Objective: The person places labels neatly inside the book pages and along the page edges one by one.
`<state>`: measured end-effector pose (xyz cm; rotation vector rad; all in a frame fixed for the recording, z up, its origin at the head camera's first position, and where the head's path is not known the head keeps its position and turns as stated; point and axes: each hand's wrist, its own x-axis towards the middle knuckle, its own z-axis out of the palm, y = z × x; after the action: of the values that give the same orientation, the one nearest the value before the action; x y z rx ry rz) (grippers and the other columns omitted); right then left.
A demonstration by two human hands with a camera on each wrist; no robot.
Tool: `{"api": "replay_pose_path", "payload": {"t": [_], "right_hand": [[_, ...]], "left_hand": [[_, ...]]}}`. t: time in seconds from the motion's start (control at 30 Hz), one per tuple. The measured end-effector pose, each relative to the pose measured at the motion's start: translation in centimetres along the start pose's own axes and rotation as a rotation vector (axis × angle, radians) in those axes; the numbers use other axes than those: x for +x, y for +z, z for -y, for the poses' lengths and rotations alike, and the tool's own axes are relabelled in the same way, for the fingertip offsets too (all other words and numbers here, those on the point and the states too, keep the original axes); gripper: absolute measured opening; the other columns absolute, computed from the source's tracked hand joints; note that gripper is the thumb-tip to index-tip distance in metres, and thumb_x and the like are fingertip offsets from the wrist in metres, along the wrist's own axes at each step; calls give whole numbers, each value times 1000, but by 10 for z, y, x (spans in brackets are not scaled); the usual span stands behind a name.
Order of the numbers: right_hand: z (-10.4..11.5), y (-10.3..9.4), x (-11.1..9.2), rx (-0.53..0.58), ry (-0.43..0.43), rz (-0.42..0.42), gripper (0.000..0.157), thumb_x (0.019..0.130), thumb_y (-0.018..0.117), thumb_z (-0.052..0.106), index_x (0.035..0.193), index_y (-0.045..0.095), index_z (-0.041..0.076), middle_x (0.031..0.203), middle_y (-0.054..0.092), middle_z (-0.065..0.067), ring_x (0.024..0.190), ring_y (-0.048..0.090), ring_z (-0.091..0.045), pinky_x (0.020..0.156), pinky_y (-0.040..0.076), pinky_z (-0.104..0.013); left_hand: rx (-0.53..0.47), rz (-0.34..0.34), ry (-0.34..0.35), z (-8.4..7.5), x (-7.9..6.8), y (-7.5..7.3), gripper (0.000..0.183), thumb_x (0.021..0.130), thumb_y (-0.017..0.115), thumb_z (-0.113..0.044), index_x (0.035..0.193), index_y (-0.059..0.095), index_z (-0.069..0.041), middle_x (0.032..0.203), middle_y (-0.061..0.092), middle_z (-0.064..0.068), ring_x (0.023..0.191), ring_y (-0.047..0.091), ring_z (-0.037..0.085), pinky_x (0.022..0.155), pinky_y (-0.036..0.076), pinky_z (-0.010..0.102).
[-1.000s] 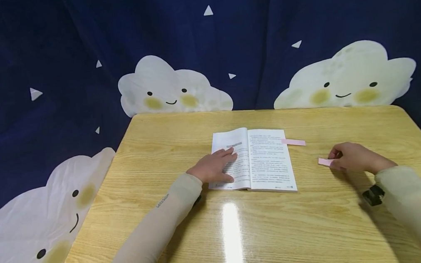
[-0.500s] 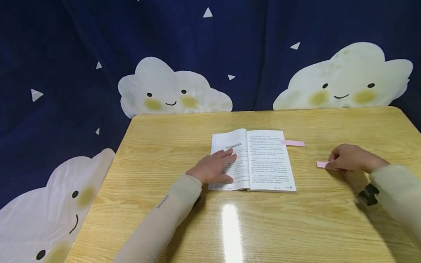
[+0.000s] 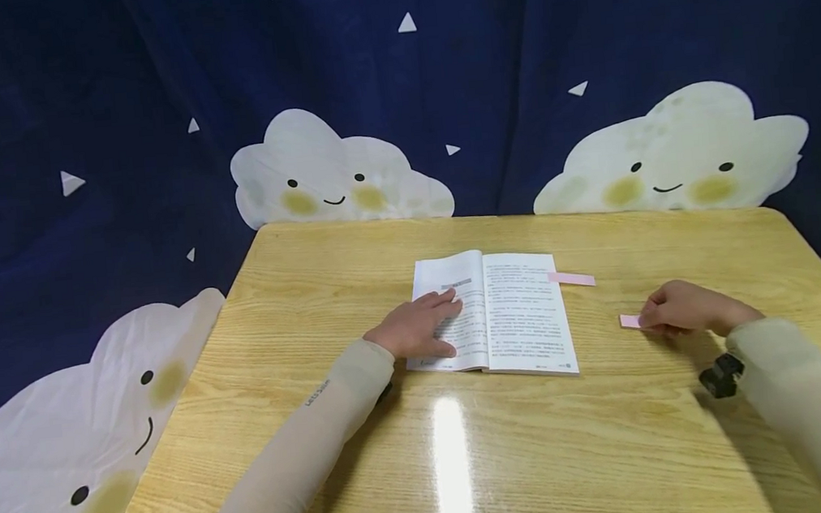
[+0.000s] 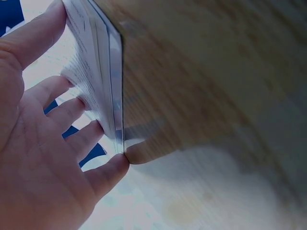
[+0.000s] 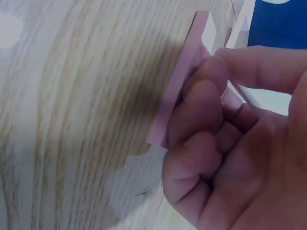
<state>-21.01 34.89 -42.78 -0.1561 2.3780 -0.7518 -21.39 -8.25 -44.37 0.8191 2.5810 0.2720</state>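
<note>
An open book point(image 3: 525, 312) with printed pages lies on the table. My left hand point(image 3: 413, 327) rests spread on its left page, and in the left wrist view the fingertips point(image 4: 108, 172) meet the page and the book's edge. A pink sticky note point(image 3: 574, 278) sticks out from the right page's outer edge, near the top. To the right of the book, my right hand point(image 3: 690, 309) holds a small pink sticky-note pad point(image 5: 172, 91) low over the table, fingers curled against it and thumb at its top. In the head view only the pad's left end shows.
The wooden table point(image 3: 311, 298) reaches back to a dark blue curtain point(image 3: 363, 49) printed with smiling clouds and small triangles. A bright light reflection point(image 3: 452, 465) lies on the tabletop in front of the book.
My right hand has shifted slightly left and its index finger and thumb have closed more over the sticky-note pad. The left hand and book stay put.
</note>
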Motion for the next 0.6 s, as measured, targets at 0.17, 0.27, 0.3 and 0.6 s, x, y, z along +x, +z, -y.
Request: {"api": "replay_pose_path", "payload": {"t": [0.17,0.27,0.3,0.6], "right_hand": [[0,0,1,3,28,21,32,97,59,30,73,58,9,60,49,5,51,39,-8,49,36,-24],[0,0,2,-2,21,21,33,97,59,30,72,58,9,59,48,5,49,38,-8,48,37,-25],[0,-1,2,-3,18,21,33,97,58,29,72,58,8,59,48,5,49,38,-8,48,37,-24],[-1,0,4,-20,7,-6,30,97,57,23,74,63,5,59,52,6,49,41,-5,48,38,-22]], "left_hand": [[2,5,2,0,1,0,82,93,66,-45,159,24,-23,169,11,-3,157,13,21,126,23,42],[3,5,8,1,1,0,82,93,65,-46,159,23,-23,169,11,-2,157,12,21,126,23,42],[1,5,10,1,1,0,81,93,65,-45,159,23,-23,169,11,-2,157,12,22,126,23,42],[-12,7,0,1,1,0,82,93,66,-46,159,23,-24,169,10,-4,157,11,21,126,22,43]]}}
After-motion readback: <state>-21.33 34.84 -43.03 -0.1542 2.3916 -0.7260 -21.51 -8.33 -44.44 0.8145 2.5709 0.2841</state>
